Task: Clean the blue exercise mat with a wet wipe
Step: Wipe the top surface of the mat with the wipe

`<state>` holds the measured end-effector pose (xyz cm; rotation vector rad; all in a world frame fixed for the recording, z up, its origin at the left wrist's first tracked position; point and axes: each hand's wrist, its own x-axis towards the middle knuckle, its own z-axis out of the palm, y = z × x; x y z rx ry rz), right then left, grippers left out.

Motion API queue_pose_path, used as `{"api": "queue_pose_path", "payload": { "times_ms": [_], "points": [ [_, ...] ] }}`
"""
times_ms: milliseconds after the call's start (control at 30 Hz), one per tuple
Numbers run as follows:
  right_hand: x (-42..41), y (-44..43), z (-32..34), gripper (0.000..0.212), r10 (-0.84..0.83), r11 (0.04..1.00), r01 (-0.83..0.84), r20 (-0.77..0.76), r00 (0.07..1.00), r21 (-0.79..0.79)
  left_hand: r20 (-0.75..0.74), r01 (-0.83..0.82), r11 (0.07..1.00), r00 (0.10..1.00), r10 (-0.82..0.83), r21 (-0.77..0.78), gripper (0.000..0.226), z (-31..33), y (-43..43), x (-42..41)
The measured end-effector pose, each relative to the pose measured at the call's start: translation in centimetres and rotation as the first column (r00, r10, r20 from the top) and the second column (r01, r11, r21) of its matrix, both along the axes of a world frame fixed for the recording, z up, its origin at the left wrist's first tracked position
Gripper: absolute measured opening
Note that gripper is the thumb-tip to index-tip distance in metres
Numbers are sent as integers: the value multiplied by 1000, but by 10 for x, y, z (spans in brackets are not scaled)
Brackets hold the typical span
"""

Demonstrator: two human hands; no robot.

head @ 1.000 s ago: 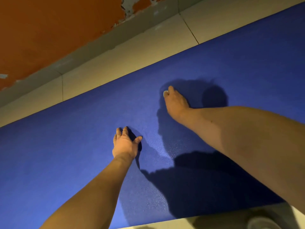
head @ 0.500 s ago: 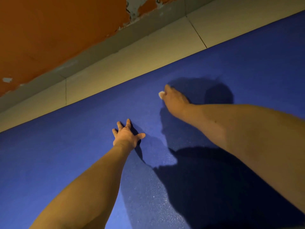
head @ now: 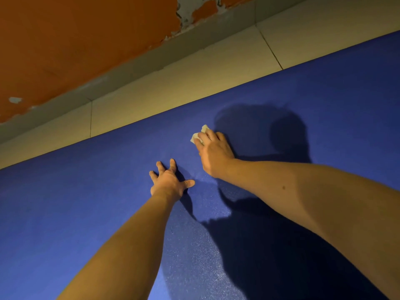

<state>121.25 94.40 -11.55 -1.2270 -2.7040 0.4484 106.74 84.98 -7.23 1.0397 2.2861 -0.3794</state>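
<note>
Both my arms are bare from the picture's lower edge right up to the wrists. My left forearm (head: pixel 129 245) looks the slimmer of the two and narrows evenly toward the wrist. My right forearm (head: pixel 313 202) looms broad and thick at the frame's edge, then tapers the same way. A small dark mole (head: pixel 283 187) sits on its upper side. My left hand (head: pixel 167 182) shows four fingers and a thumb, the knuckles faintly ridged. My right hand (head: pixel 213 151) shows a smooth, brightly lit back — the fingernails are too small to make out.
</note>
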Motion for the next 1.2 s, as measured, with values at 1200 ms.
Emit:
{"api": "queue_pose_path", "payload": {
  "times_ms": [1200],
  "points": [
    [-47, 98, 12, 73, -201, 953, 246, 242, 949, -175, 18, -20, 999, 1000, 20, -28, 112, 6, 0, 2]
  ]
}}
